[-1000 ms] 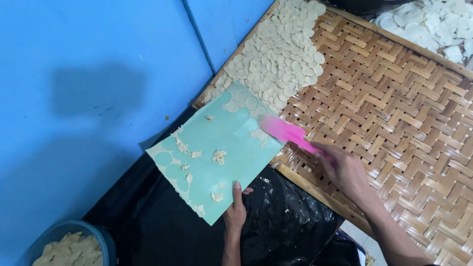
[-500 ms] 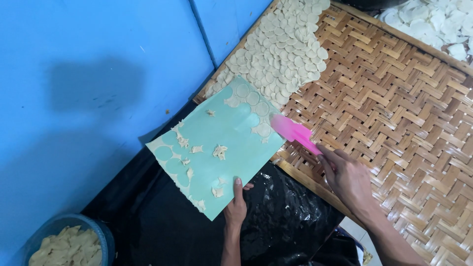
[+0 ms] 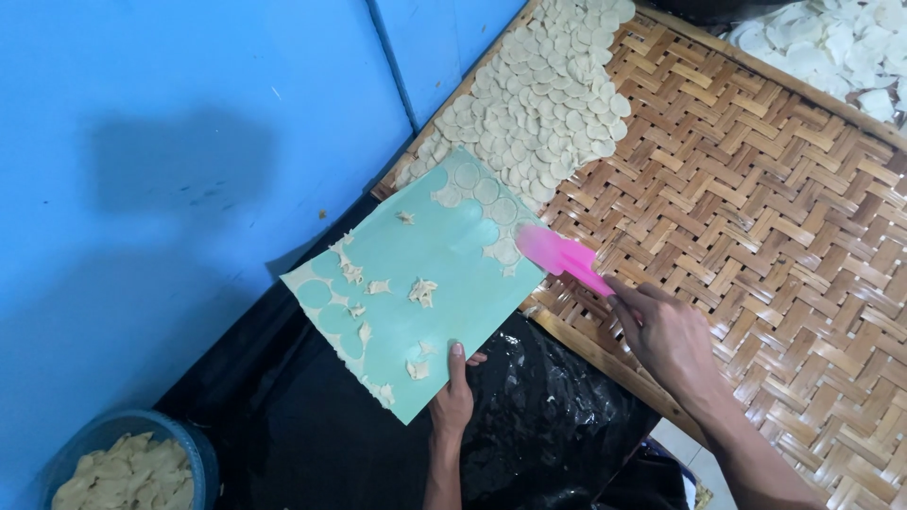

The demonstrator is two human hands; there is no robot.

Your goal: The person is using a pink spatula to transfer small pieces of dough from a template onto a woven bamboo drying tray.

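Head view, near to far: black plastic sheet [image 3: 557, 416] at bottom; left hand [image 3: 453, 401] pinching near edge of mint-green mat [image 3: 425, 274] with dough scraps; right hand [image 3: 666, 331] clenched on pink scraper [image 3: 559, 255], blade touching mat's far corner; beyond, woven bamboo tray [image 3: 784, 217] carrying pale dough discs [image 3: 543, 104].

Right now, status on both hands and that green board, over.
Left hand grips green board at its near edge. Right hand holds pink scraper at board's far corner. Dough discs there; scraps mid-board.
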